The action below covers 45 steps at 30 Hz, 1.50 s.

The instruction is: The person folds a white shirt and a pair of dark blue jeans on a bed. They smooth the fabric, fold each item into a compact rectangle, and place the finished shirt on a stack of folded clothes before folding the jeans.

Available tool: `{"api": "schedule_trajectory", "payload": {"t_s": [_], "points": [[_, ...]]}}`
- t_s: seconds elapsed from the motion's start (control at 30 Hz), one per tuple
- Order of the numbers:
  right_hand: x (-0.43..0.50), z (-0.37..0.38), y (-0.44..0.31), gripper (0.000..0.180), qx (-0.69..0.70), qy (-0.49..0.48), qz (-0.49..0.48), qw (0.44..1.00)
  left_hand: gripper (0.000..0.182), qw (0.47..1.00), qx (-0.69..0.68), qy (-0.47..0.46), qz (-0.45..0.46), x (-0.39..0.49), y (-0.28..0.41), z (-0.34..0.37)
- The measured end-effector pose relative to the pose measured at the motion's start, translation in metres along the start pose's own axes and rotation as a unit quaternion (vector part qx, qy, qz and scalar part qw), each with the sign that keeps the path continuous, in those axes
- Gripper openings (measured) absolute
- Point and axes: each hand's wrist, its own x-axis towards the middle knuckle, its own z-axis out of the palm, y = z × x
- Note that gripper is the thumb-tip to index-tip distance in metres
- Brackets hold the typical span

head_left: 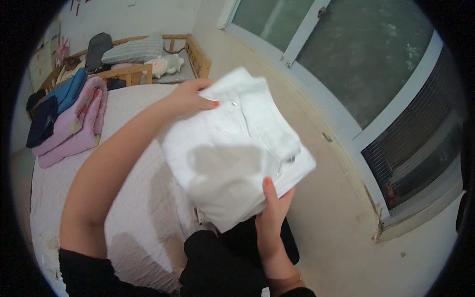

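Between my two hands I hold a folded white garment (pixel 219 156) above the bed, its buttons and a raised band of cloth facing up. My left hand (pixel 193 96) grips the far left edge, thumb on top and most fingers hidden behind the cloth. At the near right corner, my right hand (pixel 274 208) pinches the folded layers with the thumb on top. A shadow falls across the middle of the cloth. Part of the bed's pale sheet (pixel 130 208) shows beneath and to the left.
A folded pink quilt (pixel 74 126) lies on the bed's left side, with dark blue clothing (pixel 43 120) and blue cloth (pixel 70 91) against it. Behind stand a wooden-railed bed (pixel 200 55), a striped pillow (pixel 135 50), a plush toy (pixel 167 65) and a grey backpack (pixel 99 50). A window (pixel 363 63) is at right.
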Motion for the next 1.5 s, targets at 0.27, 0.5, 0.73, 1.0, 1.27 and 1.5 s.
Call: {"api": "schedule_trajectory", "payload": {"t_s": [0.27,0.5,0.73,1.0,1.27,1.5], "points": [[0.01,-0.035,0.031,0.072,0.072,0.019,0.048,0.996,0.041,0.963,0.219,-0.045,0.148,0.072,-0.006,0.11],[0.026,-0.059,0.06,0.061,0.023,0.004,0.033,0.999,0.055,0.906,0.354,0.017,0.232,0.001,-0.041,0.161],[0.012,-0.066,0.004,0.029,-0.422,-0.157,0.25,0.857,0.058,0.904,0.372,-0.026,0.208,-0.064,-0.047,0.159],[0.043,-0.013,0.005,0.037,-0.573,-0.119,-0.351,0.731,0.059,0.897,0.374,0.019,0.234,-0.065,-0.053,0.168],[0.063,-0.027,0.045,0.055,-0.727,-0.048,-0.275,0.627,0.067,0.918,0.348,0.091,0.169,-0.089,-0.063,0.154],[0.07,-0.019,0.043,0.051,-0.736,-0.062,-0.267,0.619,0.075,0.927,0.314,0.014,0.206,-0.146,-0.044,0.156]]}}
